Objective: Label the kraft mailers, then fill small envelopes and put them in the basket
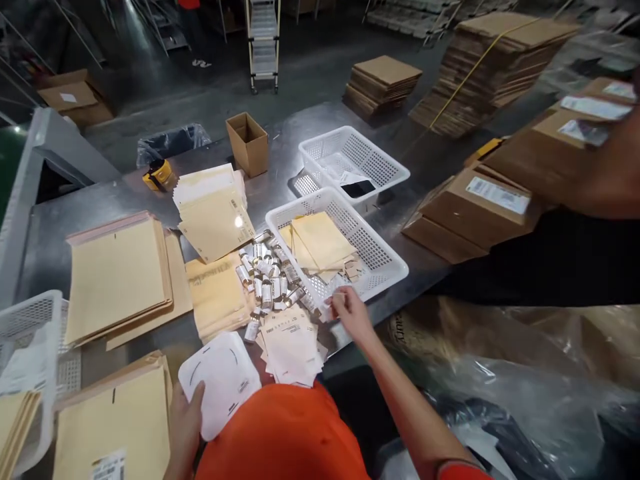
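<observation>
My left hand [187, 427] grips a white rounded-square piece [220, 383] with dark printed marks, thumb on top, close to my orange-clad front. My right hand [350, 312] is closed in a pinch at the near corner of a white perforated basket [393, 267]. Something small and whitish shows at its fingertips, too unclear to name. In that basket lie yellow padded envelopes [325, 240] and small paper pieces. Left of it is a heap of small labelled bottles [267, 287]. A fanned stack of printed cards [293, 347] sits between my hands.
Stacks of envelopes [117, 273] cover the table's left side. Behind are another white basket [400, 175], a phone [357, 189], an upright carton [247, 143] and a yellow tape dispenser [159, 175]. Labelled boxes [465, 217] stand at right, near another person's arm [607, 167].
</observation>
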### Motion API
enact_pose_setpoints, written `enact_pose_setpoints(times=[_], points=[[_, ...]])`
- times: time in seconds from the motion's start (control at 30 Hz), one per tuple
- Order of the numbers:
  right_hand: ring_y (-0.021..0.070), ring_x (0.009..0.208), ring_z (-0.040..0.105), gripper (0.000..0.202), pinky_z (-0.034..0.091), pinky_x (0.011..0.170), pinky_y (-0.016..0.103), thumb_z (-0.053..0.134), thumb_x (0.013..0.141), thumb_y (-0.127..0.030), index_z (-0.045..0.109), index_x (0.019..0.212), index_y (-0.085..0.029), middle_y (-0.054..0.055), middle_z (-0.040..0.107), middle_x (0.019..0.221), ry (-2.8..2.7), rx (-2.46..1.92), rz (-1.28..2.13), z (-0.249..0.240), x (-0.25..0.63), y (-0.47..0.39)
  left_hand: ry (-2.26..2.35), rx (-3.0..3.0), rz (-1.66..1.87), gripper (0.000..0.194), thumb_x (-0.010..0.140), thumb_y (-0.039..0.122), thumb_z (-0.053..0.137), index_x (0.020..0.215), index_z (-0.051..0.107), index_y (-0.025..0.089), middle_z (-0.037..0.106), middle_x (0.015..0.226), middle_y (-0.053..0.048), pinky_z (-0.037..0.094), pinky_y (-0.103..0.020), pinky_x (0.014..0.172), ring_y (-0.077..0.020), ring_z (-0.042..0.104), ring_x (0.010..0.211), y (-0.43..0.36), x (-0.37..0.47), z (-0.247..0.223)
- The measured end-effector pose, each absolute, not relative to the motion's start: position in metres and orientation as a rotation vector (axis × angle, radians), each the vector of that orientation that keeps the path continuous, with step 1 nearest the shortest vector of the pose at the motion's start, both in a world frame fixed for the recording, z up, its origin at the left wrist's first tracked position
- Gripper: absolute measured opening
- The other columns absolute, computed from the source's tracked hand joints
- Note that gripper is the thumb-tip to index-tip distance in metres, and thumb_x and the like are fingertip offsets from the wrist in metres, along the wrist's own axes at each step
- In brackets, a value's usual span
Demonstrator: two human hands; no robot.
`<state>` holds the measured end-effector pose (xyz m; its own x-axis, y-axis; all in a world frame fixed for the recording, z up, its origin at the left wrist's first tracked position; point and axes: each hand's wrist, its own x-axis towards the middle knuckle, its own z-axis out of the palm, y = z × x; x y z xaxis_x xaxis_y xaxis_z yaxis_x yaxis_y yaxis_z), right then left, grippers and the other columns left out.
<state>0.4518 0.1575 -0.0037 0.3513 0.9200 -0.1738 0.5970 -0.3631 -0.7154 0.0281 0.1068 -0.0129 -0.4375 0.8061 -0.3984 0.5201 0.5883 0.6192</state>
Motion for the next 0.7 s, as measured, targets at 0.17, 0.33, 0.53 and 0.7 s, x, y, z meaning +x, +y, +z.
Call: enact_pose_setpoints(times=[0.17,0.33,0.53,0.7], points=[[0.0253,0.088,0.065,0.025,0.051,0.072,0.035,0.049,0.091,-0.03,0.06,0.111,-0.021,0.01,0.064,0.101,-1.48,-2.263,0.75,-0.016,0.355,0.111,1.788,0.652,0.9,0.047,0.077,0.04,0.064,0.12,0.058,0.023,0.069,0.123,-0.009,0.056,-0.041,0.094,-0.0295,0.066,0.114,0.116,0.045,0.019],[0.034,0.101,0.063,0.052,0.051,0.075,0.04,0.077,0.074,-0.042,0.056,0.116,-0.018,0.018,0.059,0.113,-1.495,-2.658,0.727,-0.021,0.325,0.112,1.706,0.583,1.021,0.048,0.077,0.034,0.068,0.122,0.057,0.024,0.066,0.131,-0.009,0.056,-0.039,0.096,-0.0276,0.065,0.117,0.125,0.043,0.02],[0.0288,0.093,0.065,0.043,0.048,0.073,0.036,0.074,0.077,-0.04,0.058,0.109,-0.017,0.014,0.063,0.104,-1.307,-2.707,0.942,-0.039,0.345,0.118,1.676,0.388,1.076,0.045,0.078,0.025,0.065,0.123,0.057,0.022,0.064,0.133,-0.01,0.054,-0.043,0.1,-0.0294,0.062,0.122,0.12,0.04,0.019],[0.023,0.086,0.064,0.013,0.045,0.071,0.031,0.053,0.089,-0.028,0.06,0.096,-0.019,0.007,0.065,0.092,-1.343,-2.54,0.904,-0.026,0.362,0.109,1.652,0.412,1.044,0.041,0.08,0.024,0.064,0.12,0.056,0.02,0.069,0.124,-0.011,0.058,-0.044,0.092,-0.0302,0.068,0.111,0.115,0.038,0.018]])
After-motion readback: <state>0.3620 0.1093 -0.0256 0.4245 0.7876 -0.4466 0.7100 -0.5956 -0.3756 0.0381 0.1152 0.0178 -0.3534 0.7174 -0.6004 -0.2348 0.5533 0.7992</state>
